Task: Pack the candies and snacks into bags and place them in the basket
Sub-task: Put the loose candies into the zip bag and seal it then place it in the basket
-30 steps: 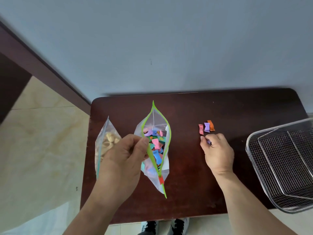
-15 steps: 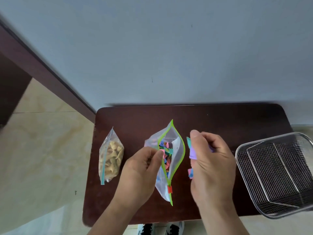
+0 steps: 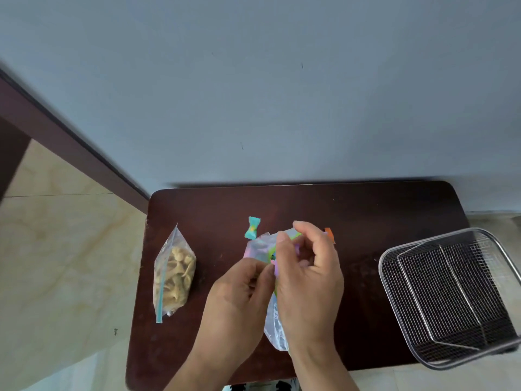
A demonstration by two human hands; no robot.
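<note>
On the counter (image 3: 366,221), the candy bag (image 3: 275,328) lies between both hands, the left hand (image 3: 239,300) fingers pinching its green rim and the right hand (image 3: 308,280) fingers, earlier apart from it, now curled over its mouth, a teal candy (image 3: 252,227) now lying just beyond.

soft, even daylight here, no harsh highlights. the dark table (image 3: 352,210) takes a dull sheen near its far edge and casts a thin shadow on the wall (image 3: 253,94) behind. the hands drop faint shadows beneath them. slight motion blur smears the skirting board (image 3: 70,148) and the basket (image 3: 451,294) rim. the wide lens bends straight lines toward the corners. the wall is grainy.
</note>
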